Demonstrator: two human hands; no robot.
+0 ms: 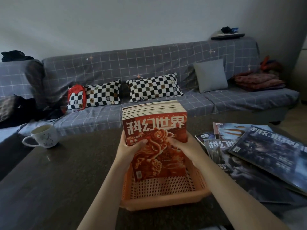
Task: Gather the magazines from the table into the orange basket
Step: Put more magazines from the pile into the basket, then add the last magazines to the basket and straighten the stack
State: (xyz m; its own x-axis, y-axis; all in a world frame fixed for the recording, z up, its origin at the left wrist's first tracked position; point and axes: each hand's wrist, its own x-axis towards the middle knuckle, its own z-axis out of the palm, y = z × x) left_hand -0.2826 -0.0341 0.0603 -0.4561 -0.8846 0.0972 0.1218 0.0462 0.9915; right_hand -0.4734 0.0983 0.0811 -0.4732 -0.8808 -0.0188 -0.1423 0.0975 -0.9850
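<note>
**Magazine stack held upright in orange basket; loose issues outstanding**

While both hands clamp it, the magazine stack point(155, 130) stands on its lower edge inside the orange basket point(163, 190), red cover facing the wearer. Left hand point(131, 147) and right hand point(180, 144) grip opposite sides, evidently to keep the issues squared. At least 4 loose magazines point(259, 156) lie right of the basket on the table point(66, 180). White mug point(44, 136) stands well left of the basket.

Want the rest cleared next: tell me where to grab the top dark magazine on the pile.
Take the top dark magazine by its near-left corner, coming from the basket side with the right hand. That corner overhangs the magazines beneath, so fingers can likely slip under.
</note>
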